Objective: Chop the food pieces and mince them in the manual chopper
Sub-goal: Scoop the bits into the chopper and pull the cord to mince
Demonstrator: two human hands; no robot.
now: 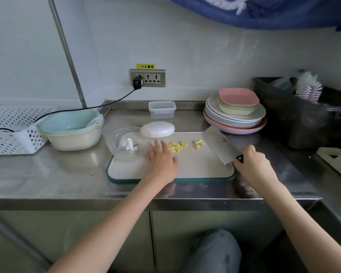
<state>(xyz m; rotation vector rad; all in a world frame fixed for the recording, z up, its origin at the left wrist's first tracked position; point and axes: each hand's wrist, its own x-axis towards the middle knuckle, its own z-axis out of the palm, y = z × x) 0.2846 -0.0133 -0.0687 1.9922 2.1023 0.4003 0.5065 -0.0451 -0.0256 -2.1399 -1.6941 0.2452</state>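
Yellow food pieces (177,147) lie in a loose heap near the far edge of the cutting board (195,170), with a smaller cluster (198,144) just to the right of it, so from the head view, the only one I have, I judge the chopping to be largely done. My left hand (161,158) rests flat on the board with fingers straight, fingertips beside the heap, holding nothing. My right hand (251,161) grips the handle of the cleaver (220,144) at the board's right edge, blade tilted and lying toward the smaller cluster. The chopper bowl (127,143) sits on the board's far-left corner, open, blade post inside, with no food that I can make out. Its white lid (158,129) lies off, at the board's far edge. What remains, as I judge it: moving the pieces into the bowl, fitting the lid, and mincing.
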